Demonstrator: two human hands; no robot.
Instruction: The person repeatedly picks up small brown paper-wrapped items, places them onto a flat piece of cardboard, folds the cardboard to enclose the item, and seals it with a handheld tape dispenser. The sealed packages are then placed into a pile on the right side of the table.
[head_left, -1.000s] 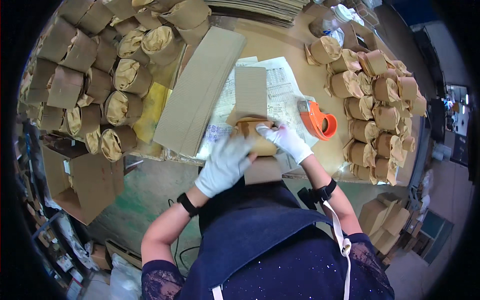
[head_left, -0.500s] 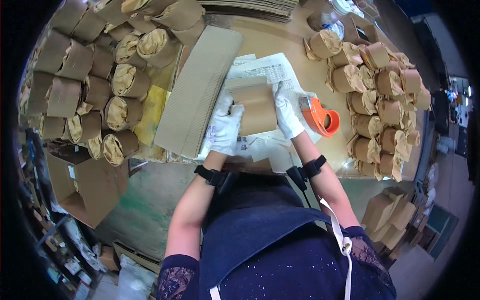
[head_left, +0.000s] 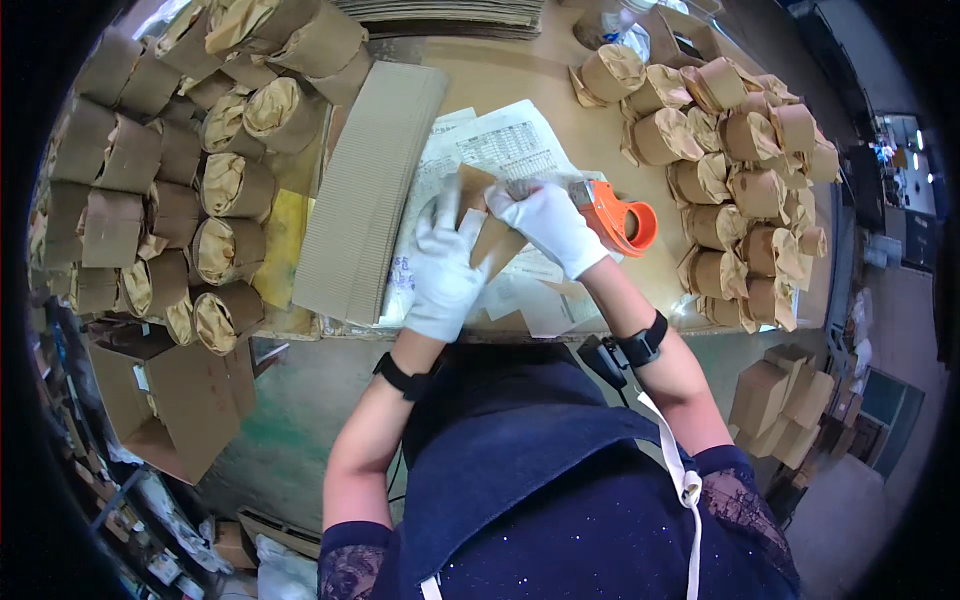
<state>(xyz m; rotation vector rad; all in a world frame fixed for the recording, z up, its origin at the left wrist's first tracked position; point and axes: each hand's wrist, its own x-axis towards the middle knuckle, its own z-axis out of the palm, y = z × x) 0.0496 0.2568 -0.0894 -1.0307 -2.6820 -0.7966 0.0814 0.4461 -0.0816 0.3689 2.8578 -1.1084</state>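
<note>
Nearest, at the bottom of the frame, a person in a dark apron leans over a worktop, both hands in white gloves. Just above the frame's centre is a brown card piece, set aslant between the hands. The left hand lies along its left side, fingers stretched upward and blurred, thumb towards the card; whether it grips cannot be told. The right hand has its fingers bent in over the upper right edge and appears closed on it.

The step in hand looks like turning or folding the card between both hands. The next move would seem to call for a firm right hold while the left fingers settle flat on the card.

Under the hands lie printed papers. An orange tape dispenser sits just beside the right hand, and a long corrugated cardboard sheet slants to the left. Farther out, paper-stuffed brown cylinders are heaped at upper left and upper right. At the top edge lies a stack of flat cardboard.
</note>
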